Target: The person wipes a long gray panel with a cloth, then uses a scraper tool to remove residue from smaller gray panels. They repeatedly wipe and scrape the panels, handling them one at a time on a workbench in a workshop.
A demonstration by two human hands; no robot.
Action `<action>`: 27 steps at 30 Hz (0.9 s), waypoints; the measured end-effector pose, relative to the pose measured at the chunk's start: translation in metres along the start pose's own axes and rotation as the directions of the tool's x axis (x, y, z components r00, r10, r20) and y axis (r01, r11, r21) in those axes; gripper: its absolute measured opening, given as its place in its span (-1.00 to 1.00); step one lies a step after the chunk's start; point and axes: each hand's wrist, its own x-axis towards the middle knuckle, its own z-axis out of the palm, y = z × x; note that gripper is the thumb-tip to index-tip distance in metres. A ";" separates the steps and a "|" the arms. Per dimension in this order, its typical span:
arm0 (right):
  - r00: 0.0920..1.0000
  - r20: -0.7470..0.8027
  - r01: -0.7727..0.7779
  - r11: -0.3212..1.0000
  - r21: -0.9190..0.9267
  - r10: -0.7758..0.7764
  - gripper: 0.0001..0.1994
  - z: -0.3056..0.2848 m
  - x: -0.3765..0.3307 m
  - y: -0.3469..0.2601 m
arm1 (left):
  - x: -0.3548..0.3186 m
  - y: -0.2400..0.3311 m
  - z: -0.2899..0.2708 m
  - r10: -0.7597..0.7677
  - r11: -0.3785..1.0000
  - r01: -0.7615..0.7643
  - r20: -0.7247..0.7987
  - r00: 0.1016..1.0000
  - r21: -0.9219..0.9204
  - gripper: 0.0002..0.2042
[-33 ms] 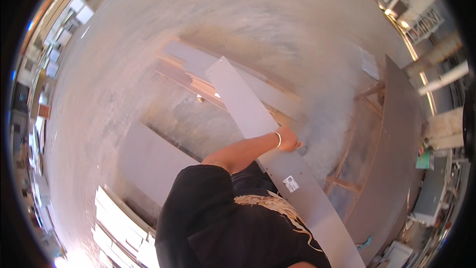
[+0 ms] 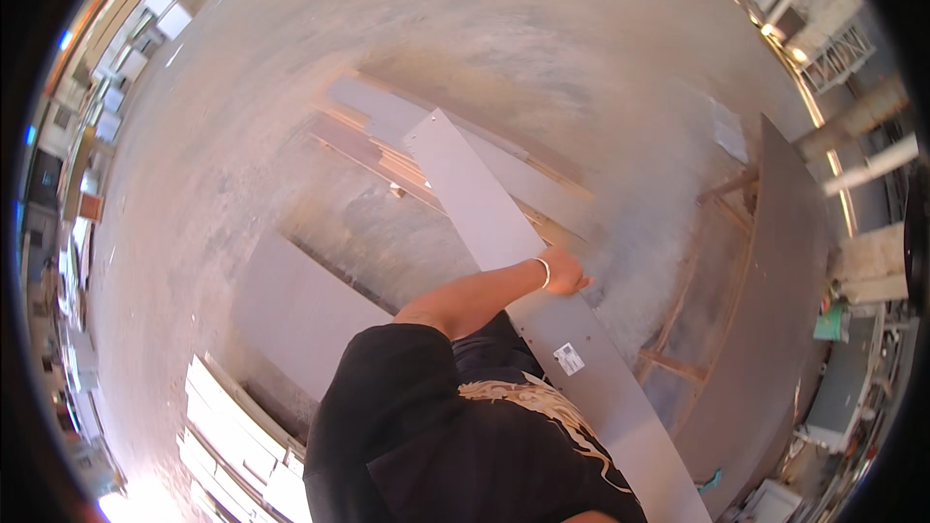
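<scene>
A long, narrow greyish board [image 2: 475, 189] with small holes slants across the front of my body, its far end up and to the left. My left hand [image 2: 562, 271], with a light bracelet at the wrist, is closed over the board's right edge; its fingertips curl out of sight. A white label [image 2: 569, 359] is stuck on the board near my waist. My right hand is out of view; only a sliver of skin shows at the bottom edge.
Beyond the held board, a pile of flat boards [image 2: 387, 160] lies on the concrete floor. A wide grey panel [image 2: 300, 300] is at left, above a stack of pale boards [image 2: 237, 436]. To the right stands a large brown panel [image 2: 765, 300] by a wooden frame [image 2: 673, 363].
The floor and the things on it have shifted slightly to the right in the picture. My left hand keeps its hold on the board.
</scene>
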 end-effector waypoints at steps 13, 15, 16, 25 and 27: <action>0.995 -0.072 -0.062 0.998 0.005 0.062 -0.79 0.152 0.036 -0.011 | 0.034 -0.199 -0.013 -0.133 0.976 0.125 -0.032 0.991 -0.179 -0.42; 0.991 -0.124 -0.055 0.998 0.016 0.057 -0.80 0.182 0.030 -0.005 | 0.044 -0.264 -0.014 -0.150 0.962 0.152 0.028 0.988 -0.228 -0.45; 0.987 -0.151 -0.055 0.998 0.025 0.058 -0.80 0.198 0.026 -0.003 | 0.049 -0.302 -0.014 -0.158 0.963 0.159 0.018 0.987 -0.216 -0.45; 0.980 -0.194 -0.031 0.995 0.095 0.049 -0.56 0.374 0.039 0.037 | 0.080 -0.650 -0.015 -0.396 0.909 0.392 -0.003 0.918 -0.139 -0.37; 0.996 -0.033 -0.082 0.996 0.030 0.083 -0.48 0.422 0.066 0.070 | 0.081 -0.704 -0.027 -0.438 0.898 0.432 -0.076 0.896 -0.080 -0.35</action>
